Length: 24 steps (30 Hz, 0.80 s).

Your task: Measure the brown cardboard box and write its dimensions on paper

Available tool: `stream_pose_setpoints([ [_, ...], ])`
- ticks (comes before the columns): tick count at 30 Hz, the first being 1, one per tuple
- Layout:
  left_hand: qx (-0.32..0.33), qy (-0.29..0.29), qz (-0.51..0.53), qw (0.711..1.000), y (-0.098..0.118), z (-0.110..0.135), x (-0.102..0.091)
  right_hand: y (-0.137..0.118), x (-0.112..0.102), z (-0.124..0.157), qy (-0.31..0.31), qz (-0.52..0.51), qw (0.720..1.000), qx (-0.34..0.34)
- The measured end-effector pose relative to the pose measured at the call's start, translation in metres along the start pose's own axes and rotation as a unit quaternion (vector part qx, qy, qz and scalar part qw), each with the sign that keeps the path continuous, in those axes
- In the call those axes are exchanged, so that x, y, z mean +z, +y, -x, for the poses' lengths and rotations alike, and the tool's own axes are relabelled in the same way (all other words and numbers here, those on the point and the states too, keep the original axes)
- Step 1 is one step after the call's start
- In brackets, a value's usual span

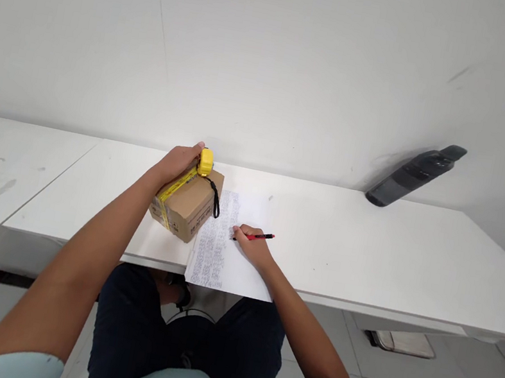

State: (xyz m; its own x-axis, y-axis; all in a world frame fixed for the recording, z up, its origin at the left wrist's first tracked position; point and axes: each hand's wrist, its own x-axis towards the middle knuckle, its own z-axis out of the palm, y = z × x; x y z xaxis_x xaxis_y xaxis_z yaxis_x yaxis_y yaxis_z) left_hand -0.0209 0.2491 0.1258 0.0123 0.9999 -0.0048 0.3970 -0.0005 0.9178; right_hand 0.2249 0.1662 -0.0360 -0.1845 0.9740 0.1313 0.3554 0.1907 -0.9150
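My left hand (181, 162) is closed at the far left edge of a small cardboard box (194, 200), gripping a yellow tape measure (206, 162) at the box's top rear edge. Most of its fingers are hidden. A black wrist strap (216, 198) hangs from the tape measure over the box's right side. Along the box top and down its near side runs a yellow strip (177, 189). My right hand (253, 245) pinches a red and black pen (260, 236) over a sheet of paper (238, 271), whose left part carries dense handwriting. The box partly covers the sheet's left edge.
A dark bottle (411, 176) leans against the wall (301, 80) at the back right of the white table (368, 255). Another white tabletop (38, 158) adjoins at left. The paper overhangs the table's front edge, above my legs (132, 318).
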Motion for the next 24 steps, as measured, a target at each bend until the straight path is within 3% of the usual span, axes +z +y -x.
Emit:
stream_pose_setpoints([
  [4, 0.002, 0.013, 0.018, 1.0, -0.0007, 0.001, 0.0013, -0.0007, -0.0006, 0.0014, -0.001, 0.0, 1.0, 0.005],
  [11, -0.013, -0.009, 0.007, 1.0, -0.0012, -0.0003, 0.0035, 0.0001, -0.0016, 0.0023, 0.023, 0.004, 1.0, 0.015],
  [16, -0.01, -0.026, 0.007, 1.0, -0.0026, -0.0001, 0.0024, 0.0006, -0.0016, 0.0015, 0.005, 0.007, 1.0, 0.012],
  [24, 0.001, -0.001, -0.037, 0.999, -0.0063, -0.0062, 0.0016, 0.0029, -0.0001, 0.0026, 0.021, 0.006, 1.0, 0.016],
])
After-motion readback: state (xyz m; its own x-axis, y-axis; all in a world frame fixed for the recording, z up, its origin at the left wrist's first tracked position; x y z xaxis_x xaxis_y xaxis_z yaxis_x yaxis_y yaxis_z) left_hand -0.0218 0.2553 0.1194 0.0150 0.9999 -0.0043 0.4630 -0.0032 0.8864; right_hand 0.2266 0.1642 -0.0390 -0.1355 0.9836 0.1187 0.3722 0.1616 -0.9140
